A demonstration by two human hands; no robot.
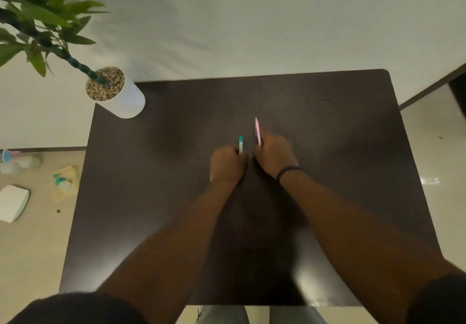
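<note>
Both hands are over the middle of a dark brown table [327,172]. My left hand [227,166] grips a slim white stick with a teal tip [240,143], which pokes up past the curled fingers. My right hand [274,156], a black band on its wrist, holds a slim pink stick [257,130] that points away from me. The two hands are close together, nearly touching. The lower ends of both sticks are hidden inside the fists.
A white cylindrical pot [121,99] filled with pebbles holds a leafy green plant [37,20] at the table's far left corner. On the floor at the left lie a white box [12,202], a small bottle [61,181] and other clutter.
</note>
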